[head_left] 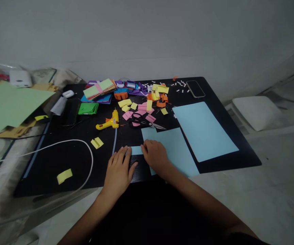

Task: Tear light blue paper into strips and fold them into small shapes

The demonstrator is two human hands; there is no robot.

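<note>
Paper strip [136, 150], pale blue, lies near the front edge of the black table [60, 158], with the two hands at its ends. The left hand [119, 170] is laid out nearly flat, fingers extended and thumb spread away, its fingertips over the strip's left end. The right hand [155, 153] is curled at the right end; whether it pinches the paper or only presses on it, I cannot tell. Under and beside that hand lies a larger blue sheet [179, 146], and farther right a pale blue rectangle of paper [205, 131].

The step in hand looks like steadying and flattening the strip. To do it well, the left fingertips should bear down evenly, so the paper does not skew, while the right hand works along it with light, level pressure and the long edges lined up. The right forearm reaches across the larger sheet, so the wrist is best carried lightly there to avoid creasing or dragging it.

Scissors [159, 126] lie just beyond that sheet, and a yellow glue gun [108, 121] lies to the far left of the strip; the elbows and sleeves should clear the white cable [92, 158] looped at left.
</note>
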